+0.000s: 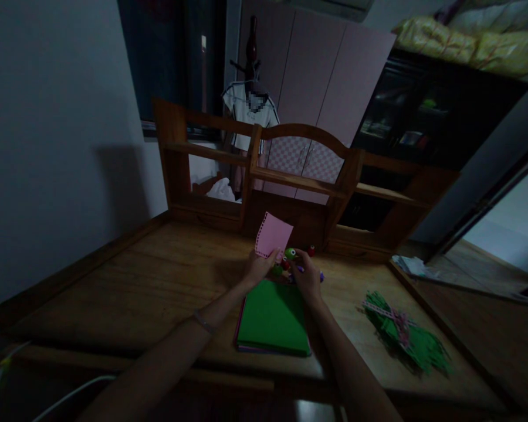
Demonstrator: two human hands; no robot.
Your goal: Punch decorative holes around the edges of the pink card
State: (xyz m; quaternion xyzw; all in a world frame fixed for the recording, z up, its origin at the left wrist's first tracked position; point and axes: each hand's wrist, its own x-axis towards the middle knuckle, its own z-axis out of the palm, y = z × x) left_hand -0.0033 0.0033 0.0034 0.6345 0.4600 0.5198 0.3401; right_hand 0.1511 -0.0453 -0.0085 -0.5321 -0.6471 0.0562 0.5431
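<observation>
Forearms (171,346) cross the worktop's (158,281) near edge! Left grip (260,268) holds pink paper (273,233), right grip (307,278) pinches a green ball (290,253), both toward the back edge: lining up, seemingly; next calls for steady paper.

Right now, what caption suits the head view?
Left hand holding pink paper, right hand at a green ball, wooden desk below.

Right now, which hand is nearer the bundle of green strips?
Right. The right hand is left of the green strips; the left hand is farther left, holding pink paper.
</observation>
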